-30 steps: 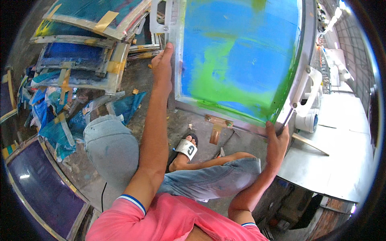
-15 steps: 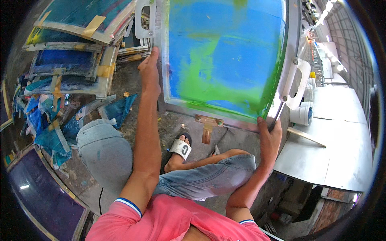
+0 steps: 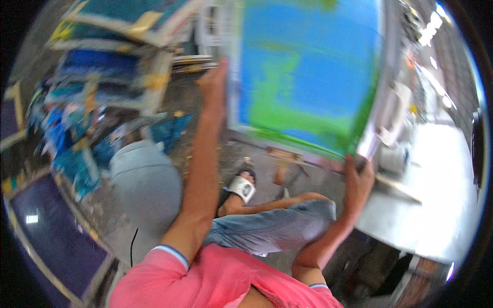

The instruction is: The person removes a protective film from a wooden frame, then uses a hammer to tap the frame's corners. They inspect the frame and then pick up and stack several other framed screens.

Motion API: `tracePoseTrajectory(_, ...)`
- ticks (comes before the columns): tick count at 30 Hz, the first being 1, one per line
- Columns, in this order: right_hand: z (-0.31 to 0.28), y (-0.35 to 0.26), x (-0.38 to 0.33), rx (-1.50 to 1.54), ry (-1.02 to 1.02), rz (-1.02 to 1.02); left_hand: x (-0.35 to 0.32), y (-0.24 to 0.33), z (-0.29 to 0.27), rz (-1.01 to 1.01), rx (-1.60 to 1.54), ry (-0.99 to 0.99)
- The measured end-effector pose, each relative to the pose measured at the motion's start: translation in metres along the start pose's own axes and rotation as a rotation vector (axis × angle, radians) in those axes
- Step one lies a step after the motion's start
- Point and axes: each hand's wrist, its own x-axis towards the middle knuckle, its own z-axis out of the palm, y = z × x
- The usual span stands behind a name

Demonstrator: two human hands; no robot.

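Observation:
I hold up a large framed printing screen [image 3: 308,77] in front of me, its mesh covered in blue and green ink. My left hand [image 3: 214,87] grips the frame's left edge, arm stretched upward. My right hand [image 3: 358,174] grips the lower right corner of the frame. The picture is blurred by motion. Below the screen I see my bent leg in light blue jeans [image 3: 272,231] and a foot in a white sandal [image 3: 241,187].
Several ink-stained screen frames [image 3: 113,77] are stacked at the left. A dark purple screen [image 3: 51,236] lies at the lower left. A grey sack-like bundle [image 3: 146,179] sits on the floor. A white table surface [image 3: 431,195] stands at the right.
The screen has swung to the right and slightly up in my view, with both hands still on its frame. The picture has become blurred.

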Motion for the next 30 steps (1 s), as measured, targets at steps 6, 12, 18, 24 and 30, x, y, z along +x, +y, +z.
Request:
tracePoseTrajectory(6, -0.003, 0.063, 0.046, 0.177, 0.504, -0.123, -0.043, 0.014, 0.033, 0.027, -0.042, -0.14)
tracePoseTrajectory(12, 0.018, 0.023, 0.106, 0.583, 0.394, -0.066, -0.099, 0.091, 0.018, 0.262, -0.093, -0.429)
tracePoseTrajectory(18, 0.091, -0.04, 0.18, 0.941, 0.016, -0.155, -0.135, 0.15, 0.008, 0.282, -0.148, -0.418)
tracePoseTrajectory(24, 0.15, -0.114, 0.16, 1.032, -0.11, -0.367, -0.128, 0.165, -0.064, 0.343, -0.295, -0.106)
tracePoseTrajectory(30, 0.187, -0.128, 0.113, 1.077, -0.517, -0.249, -0.055, 0.199, -0.151, 0.372, -0.37, -0.057)
